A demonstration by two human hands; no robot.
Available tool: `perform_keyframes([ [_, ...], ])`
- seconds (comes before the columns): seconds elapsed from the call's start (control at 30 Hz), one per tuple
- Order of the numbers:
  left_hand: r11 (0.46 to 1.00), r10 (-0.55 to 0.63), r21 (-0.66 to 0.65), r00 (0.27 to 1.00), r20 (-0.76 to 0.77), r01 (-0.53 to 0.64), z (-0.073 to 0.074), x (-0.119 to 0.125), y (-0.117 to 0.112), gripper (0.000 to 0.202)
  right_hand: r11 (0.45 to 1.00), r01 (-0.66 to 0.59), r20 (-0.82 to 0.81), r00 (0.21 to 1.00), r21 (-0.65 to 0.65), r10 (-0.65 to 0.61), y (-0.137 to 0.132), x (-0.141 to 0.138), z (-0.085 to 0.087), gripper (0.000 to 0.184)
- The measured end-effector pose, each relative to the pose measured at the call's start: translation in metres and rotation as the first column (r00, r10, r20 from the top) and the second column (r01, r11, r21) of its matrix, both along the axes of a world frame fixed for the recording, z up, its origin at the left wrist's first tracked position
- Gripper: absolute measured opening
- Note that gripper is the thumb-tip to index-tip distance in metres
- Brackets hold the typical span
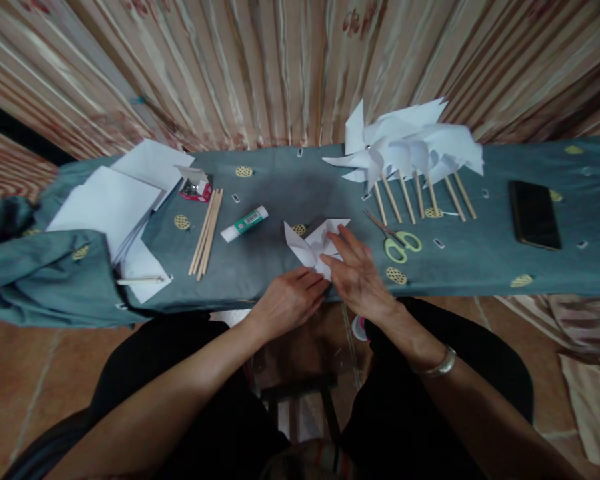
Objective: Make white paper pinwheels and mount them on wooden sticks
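Left hand (296,297): fingers bent and close together at the paper's near corner; I can't tell from here whether they pinch it.
Right hand (359,275): fingers spread, tips on the paper's right side; a bracelet (447,363) circles the wrist.
Paper (304,250): white, its flaps raised, under both hands near the front edge of the table's green-grey cloth (290,183).
Scissors (391,233): just right of the right hand, green handles toward the person.
Glue stick (245,224): lying aslant, left of the paper.
Sticks (207,233): bunched side by side, farther left.
Box (197,187): open, just beyond the sticks.
Sheets (113,203): overlapping at the far left.
Pinwheels (415,147): white, overlapping, beyond the scissors, handles toward the person.
Phone (536,215): dark-screened, well to the right.
Curtain (300,73): striped, behind everything.
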State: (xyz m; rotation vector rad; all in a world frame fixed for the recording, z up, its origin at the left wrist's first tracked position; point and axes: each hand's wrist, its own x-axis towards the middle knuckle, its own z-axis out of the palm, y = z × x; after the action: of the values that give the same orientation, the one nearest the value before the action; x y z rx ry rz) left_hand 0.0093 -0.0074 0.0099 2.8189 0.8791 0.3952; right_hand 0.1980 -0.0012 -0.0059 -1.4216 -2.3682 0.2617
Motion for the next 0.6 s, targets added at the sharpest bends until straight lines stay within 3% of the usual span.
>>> perform_keyframes([
  [0.37,0.958,0.278,-0.133,0.932,0.232,-0.252,0.000,-0.032,0.015,0.024,0.999,-0.033,0.080,0.996,-0.006,0.033,-0.009,-0.009,0.007,0.037],
  [0.6,0.844,0.506,-0.370,0.806,0.308,-0.388,0.000,-0.041,0.020,0.026,0.999,-0.046,0.103,0.993,-0.021,0.048,-0.009,-0.008,0.012,0.039],
])
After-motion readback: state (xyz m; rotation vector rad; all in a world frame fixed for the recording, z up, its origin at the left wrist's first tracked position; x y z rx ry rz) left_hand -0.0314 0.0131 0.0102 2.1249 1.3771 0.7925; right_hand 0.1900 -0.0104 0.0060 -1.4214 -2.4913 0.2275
